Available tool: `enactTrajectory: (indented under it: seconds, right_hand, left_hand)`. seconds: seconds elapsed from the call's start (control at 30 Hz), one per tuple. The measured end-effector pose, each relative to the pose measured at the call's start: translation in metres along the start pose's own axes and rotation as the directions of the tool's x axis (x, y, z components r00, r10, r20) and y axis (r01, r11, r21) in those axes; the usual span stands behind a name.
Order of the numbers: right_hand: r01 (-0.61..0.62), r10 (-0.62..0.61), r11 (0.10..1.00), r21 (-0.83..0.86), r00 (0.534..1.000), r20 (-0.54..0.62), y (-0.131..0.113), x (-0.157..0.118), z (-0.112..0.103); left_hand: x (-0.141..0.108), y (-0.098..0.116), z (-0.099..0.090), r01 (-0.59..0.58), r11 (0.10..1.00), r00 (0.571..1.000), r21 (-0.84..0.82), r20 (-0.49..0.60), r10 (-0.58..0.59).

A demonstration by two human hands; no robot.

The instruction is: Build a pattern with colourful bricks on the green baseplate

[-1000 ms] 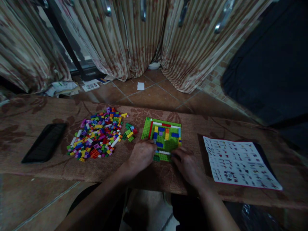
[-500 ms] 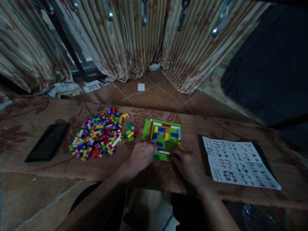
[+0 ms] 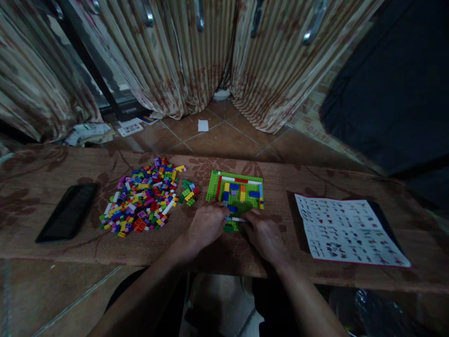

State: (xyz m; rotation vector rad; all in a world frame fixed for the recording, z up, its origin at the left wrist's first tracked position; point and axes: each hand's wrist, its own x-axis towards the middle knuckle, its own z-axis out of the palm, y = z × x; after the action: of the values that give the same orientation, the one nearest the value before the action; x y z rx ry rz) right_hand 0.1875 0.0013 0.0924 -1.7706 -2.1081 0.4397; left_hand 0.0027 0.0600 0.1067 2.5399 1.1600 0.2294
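A green baseplate [image 3: 211, 191] lies on the cloth-covered bench, with red, white, blue, yellow and orange bricks on it. My left hand [image 3: 207, 223] is closed at the plate's lower left, its fingertips at one end of a thin white strip of brick [image 3: 234, 219]. At the other end of that strip, my right hand [image 3: 262, 230] has its fingers pressed together over the plate's lower right. Whether either hand pinches the strip or only presses it is hidden by the fingers.
Left of the plate is a large pile of loose bricks [image 3: 142, 199], with a small group [image 3: 189, 193] beside it. A black phone [image 3: 67, 213] lies at the far left. A printed sheet [image 3: 351, 231] is at the right. Curtains [image 3: 196, 61] hang behind the bench.
My right hand has moved left across the plate, nearer to my left hand, and now covers the lower right part. My left hand stays almost in place. The view has shifted slightly.
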Motion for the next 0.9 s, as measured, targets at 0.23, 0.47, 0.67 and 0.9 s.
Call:
enactTrajectory:
  seconds: [0.23, 0.47, 0.67, 0.9]
  right_hand:
    - [0.031, -0.031, 1.0, 0.0, 0.999, 0.007, 0.003, 0.001, 0.006]
    - [0.035, -0.034, 0.999, 0.007, 0.999, -0.02, 0.005, 0.0, 0.011]
    - [0.023, -0.015, 0.992, 0.125, 0.998, -0.06, 0.007, 0.001, 0.01]
    - [-0.018, 0.059, 0.951, 0.31, 0.991, -0.123, 0.004, 0.004, 0.005]
  left_hand:
    - [0.001, 0.004, -0.002, 0.004, 1.0, 1.0, 0.023, 0.029, -0.005]
    - [0.0, 0.005, 0.001, 0.004, 0.998, 0.999, 0.07, 0.032, -0.006]
    - [-0.001, 0.005, 0.002, 0.015, 0.997, 0.999, 0.075, 0.032, -0.017]
    - [0.0, 0.006, 0.001, 0.009, 0.997, 1.0, 0.071, 0.017, -0.011]
